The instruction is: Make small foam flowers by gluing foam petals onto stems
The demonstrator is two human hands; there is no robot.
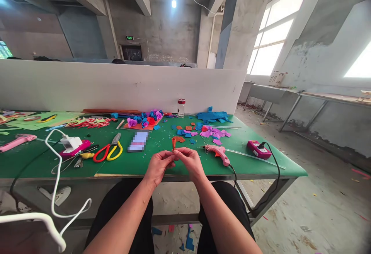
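Both my hands meet over the front edge of the green table (162,165). Between the fingertips of my left hand (159,166) and my right hand (189,162) is a small piece of orange crepe paper (174,142), standing upright and partly rolled. Each hand pinches its lower end; the fingers hide that end. Just beyond lies a flat orange paper scrap (180,139). A pink glue gun (218,152) rests to the right of my right hand. Scissors with red and yellow handles (111,149) and a phone (138,142) lie left of my left hand.
Purple paper pieces (216,132), blue paper (213,116) and finished paper flowers (145,119) lie farther back. A lidded glass jar (181,108) stands by the white partition (121,86). Pink power strips (259,149) sit at both sides, with a white cable (55,184) hanging at left.
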